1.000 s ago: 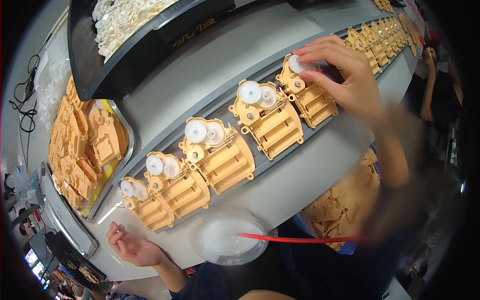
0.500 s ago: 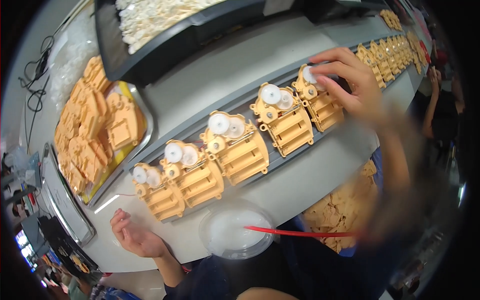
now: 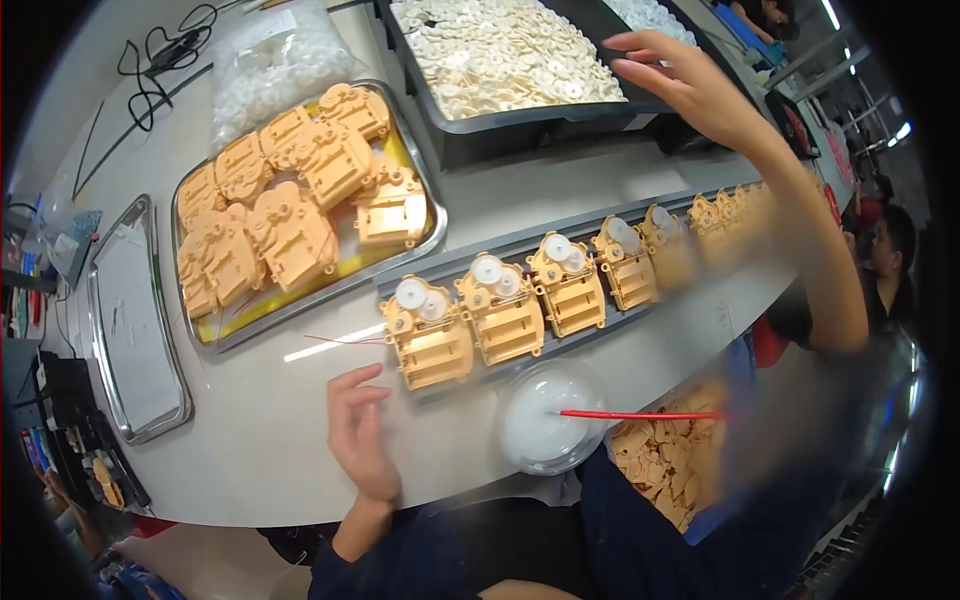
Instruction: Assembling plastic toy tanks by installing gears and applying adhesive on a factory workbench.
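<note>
My right hand (image 3: 690,88) reaches over a black bin (image 3: 540,118) of small cream-white gears (image 3: 510,55). Its fingers are stretched and apart, and no part shows between them. Low on the table, my left hand (image 3: 360,432) stays near the front edge, fingers loosely bent and apart, holding nothing. Just beyond it stands the nearest yellow plastic housing (image 3: 430,350), in a row of similar housings along a grey rail (image 3: 400,272). Several of the nearer ones carry pairs of white gears (image 3: 487,268). My right forearm crosses the row's far part, which looks blurred.
A clear bowl of white grease (image 3: 540,425) with a red stick (image 3: 640,414) stands by the front edge. Left lie a metal tray (image 3: 440,225) heaped with housings, a bag of white parts (image 3: 285,75) and another tray (image 3: 185,400). Yellow pieces (image 3: 665,450) fill a blue container below.
My right hand has left a housing's gears in the row and moved out over the bin. The view has shifted, showing more of the bin and tray. My left hand remains empty.
</note>
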Motion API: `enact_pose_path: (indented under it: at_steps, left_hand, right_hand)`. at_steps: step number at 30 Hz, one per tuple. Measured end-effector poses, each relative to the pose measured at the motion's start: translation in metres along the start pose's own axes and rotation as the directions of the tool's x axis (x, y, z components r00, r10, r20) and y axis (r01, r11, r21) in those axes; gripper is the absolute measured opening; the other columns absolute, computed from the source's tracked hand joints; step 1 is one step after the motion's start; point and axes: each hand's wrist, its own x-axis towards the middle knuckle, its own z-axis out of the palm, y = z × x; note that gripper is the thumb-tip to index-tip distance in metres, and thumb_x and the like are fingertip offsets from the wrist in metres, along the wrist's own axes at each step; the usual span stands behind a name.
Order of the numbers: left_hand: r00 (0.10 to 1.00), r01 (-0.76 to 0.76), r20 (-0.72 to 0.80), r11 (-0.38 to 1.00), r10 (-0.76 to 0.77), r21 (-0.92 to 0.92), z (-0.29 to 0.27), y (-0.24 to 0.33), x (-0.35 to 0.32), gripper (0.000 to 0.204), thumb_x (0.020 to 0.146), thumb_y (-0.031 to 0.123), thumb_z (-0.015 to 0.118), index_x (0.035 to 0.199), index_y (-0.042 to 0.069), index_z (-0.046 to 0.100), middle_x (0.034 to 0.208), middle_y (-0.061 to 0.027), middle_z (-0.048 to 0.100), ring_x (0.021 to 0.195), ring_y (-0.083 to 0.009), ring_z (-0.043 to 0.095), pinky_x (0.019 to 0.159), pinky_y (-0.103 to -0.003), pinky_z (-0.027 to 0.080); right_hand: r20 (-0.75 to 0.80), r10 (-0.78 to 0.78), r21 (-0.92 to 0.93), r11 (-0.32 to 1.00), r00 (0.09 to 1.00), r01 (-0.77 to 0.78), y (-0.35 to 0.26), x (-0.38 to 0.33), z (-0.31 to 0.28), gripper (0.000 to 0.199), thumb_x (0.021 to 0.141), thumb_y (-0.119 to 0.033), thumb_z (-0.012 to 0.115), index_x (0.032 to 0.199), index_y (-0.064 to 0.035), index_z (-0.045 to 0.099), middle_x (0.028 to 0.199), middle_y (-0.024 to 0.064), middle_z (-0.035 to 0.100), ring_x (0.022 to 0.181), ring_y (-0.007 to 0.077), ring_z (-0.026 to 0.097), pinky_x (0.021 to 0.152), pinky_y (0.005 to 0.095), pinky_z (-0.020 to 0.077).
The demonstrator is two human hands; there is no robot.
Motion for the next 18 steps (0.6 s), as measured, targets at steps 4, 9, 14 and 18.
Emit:
enact_pose_path:
  at_steps: [4,9,14,18]
  left_hand:
    - [0.994,0.006,0.108,0.994,0.006,-0.111,-0.002,0.008,-0.003,0.020,0.086,0.015,0.043,0.087,0.000,0.056,0.113,-0.0162,0.054,0.099,-0.0180,0.048,0.086,-0.028,0.034]
    - [0.994,0.029,0.113,0.969,-0.002,-0.245,-0.023,0.005,-0.004,0.019,0.085,0.010,0.042,0.088,-0.001,0.057,0.112,-0.0165,0.054,0.088,-0.0147,0.046,0.079,-0.026,0.035]
    - [0.989,0.046,0.145,0.939,0.004,-0.340,-0.027,0.008,-0.008,0.018,0.084,0.007,0.041,0.087,-0.001,0.057,0.110,-0.0157,0.055,0.086,-0.0136,0.045,0.078,-0.025,0.035]
    - [0.980,0.086,0.199,0.931,-0.014,-0.354,-0.024,0.011,-0.008,0.018,0.085,0.008,0.041,0.086,-0.001,0.057,0.109,-0.0151,0.055,0.087,-0.0134,0.045,0.079,-0.025,0.035]
  right_hand:
    - [0.121,0.243,-0.162,0.961,0.963,-0.222,0.065,0.072,0.064,0.079,0.086,-0.065,0.042,0.133,-0.0016,0.042,0.133,0.0202,0.046,0.124,0.0325,0.043,0.100,0.0404,0.0376]
    - [0.489,0.518,-0.251,0.854,0.702,-0.456,0.036,0.109,0.084,0.072,0.081,-0.064,0.053,0.128,-0.0103,0.046,0.124,0.0189,0.049,0.110,0.0287,0.050,0.082,0.0468,0.0471]
    - [0.416,0.391,-0.108,0.918,0.821,-0.383,0.008,0.110,0.097,0.055,0.083,-0.044,0.064,0.122,-0.0077,0.051,0.101,0.0150,0.063,0.088,0.0223,0.060,0.072,0.0334,0.0483]
    - [0.256,0.317,-0.087,0.949,0.913,-0.304,0.017,0.102,0.088,0.034,0.087,-0.032,0.063,0.101,-0.0014,0.063,0.083,0.0127,0.063,0.068,0.0171,0.061,0.056,0.0289,0.0503]
